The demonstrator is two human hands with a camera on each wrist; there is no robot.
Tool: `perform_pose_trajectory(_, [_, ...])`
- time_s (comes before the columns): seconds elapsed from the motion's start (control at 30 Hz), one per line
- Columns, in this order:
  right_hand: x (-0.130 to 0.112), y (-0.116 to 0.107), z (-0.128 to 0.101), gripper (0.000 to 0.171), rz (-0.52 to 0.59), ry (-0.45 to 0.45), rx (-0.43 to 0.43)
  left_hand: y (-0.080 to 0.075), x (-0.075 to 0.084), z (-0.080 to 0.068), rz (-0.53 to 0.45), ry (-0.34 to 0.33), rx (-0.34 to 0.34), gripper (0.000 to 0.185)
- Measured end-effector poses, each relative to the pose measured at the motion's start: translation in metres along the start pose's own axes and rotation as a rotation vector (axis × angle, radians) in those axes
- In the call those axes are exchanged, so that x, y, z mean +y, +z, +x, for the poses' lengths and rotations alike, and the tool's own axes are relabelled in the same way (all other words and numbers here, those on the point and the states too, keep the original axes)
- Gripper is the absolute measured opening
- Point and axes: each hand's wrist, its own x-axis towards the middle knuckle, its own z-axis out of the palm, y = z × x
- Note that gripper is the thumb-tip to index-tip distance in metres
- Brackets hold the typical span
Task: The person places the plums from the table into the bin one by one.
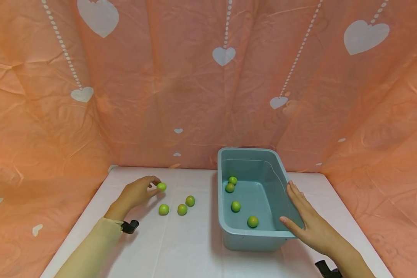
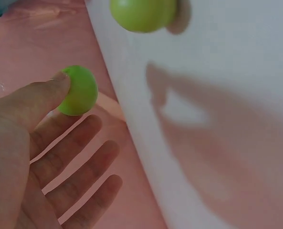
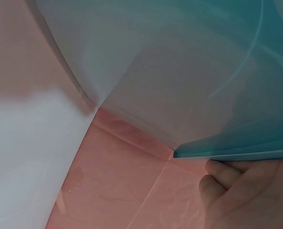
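Note:
My left hand (image 1: 155, 183) reaches out over the white table (image 1: 180, 247) and pinches a small green ball (image 1: 161, 187). In the left wrist view the thumb (image 2: 41, 95) presses on this ball (image 2: 77, 90), and the other fingers lie loosely stretched below it. Three more green balls lie just to the right, the nearest (image 1: 163, 209) close to my left hand; one of them (image 2: 141, 14) shows in the left wrist view. A teal plastic tub (image 1: 250, 239) holds several green balls (image 1: 235, 206). My right hand (image 1: 287, 202) lies flat on the tub's right rim (image 3: 236, 148) with straight fingers (image 3: 217, 186).
Pink cloth with white hearts (image 1: 226, 56) walls in the table at the back and on both sides. The tub stands right of centre, its far end close to the back cloth. Bare white tabletop lies in front of the balls and the tub.

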Motion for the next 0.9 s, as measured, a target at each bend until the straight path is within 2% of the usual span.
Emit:
perform_pose_trajectory(0.47, [0.000, 0.001, -0.001, 0.095, -0.030, -0.018, 0.011, -0.007, 0.025, 0.002, -0.012, 0.058, 0.013, 0.024])
perform_pose_trajectory(0.9, [0.001, 0.001, 0.000, 0.093, -0.068, -0.060, 0.035, -0.013, 0.049, 0.006, 0.035, 0.132, 0.053, 0.032])
